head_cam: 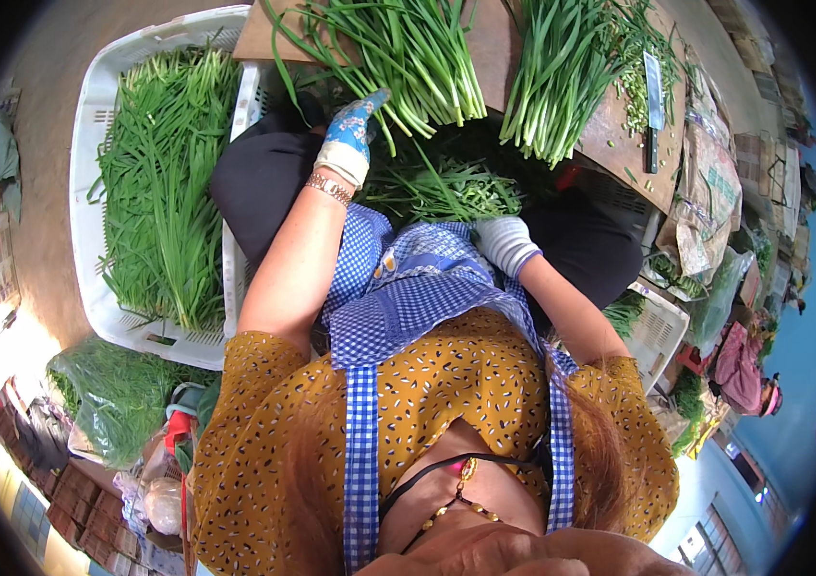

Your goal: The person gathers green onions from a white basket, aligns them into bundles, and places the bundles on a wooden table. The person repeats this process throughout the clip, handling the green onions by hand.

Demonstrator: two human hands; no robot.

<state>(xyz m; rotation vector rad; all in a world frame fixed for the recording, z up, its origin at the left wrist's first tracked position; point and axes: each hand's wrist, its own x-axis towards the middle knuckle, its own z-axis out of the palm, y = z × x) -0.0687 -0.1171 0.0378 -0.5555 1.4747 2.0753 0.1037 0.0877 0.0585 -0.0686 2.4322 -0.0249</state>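
My left hand [350, 137], in a blue floral glove with a white cuff, is raised beside a bunch of garlic chives [429, 65] on a brown board [491, 54]. One digit points toward the stems; the other fingers are largely hidden. My right hand [507, 241], in a white and grey striped glove, rests low by a heap of loose green leaves [451, 189] above my lap. Its fingertips are lost among the leaves, so any grip is unclear. A second chive bunch [555, 86] lies to the right, pale stem ends hanging over the board's near edge.
A white plastic crate [84, 194] filled with chives stands at my left. On the board's right side lie a cleaver [653, 108] and chopped stem bits [635, 108]. Beyond it is a woven sack [703, 173]. A plastic bag of greens [120, 403] sits behind the crate.
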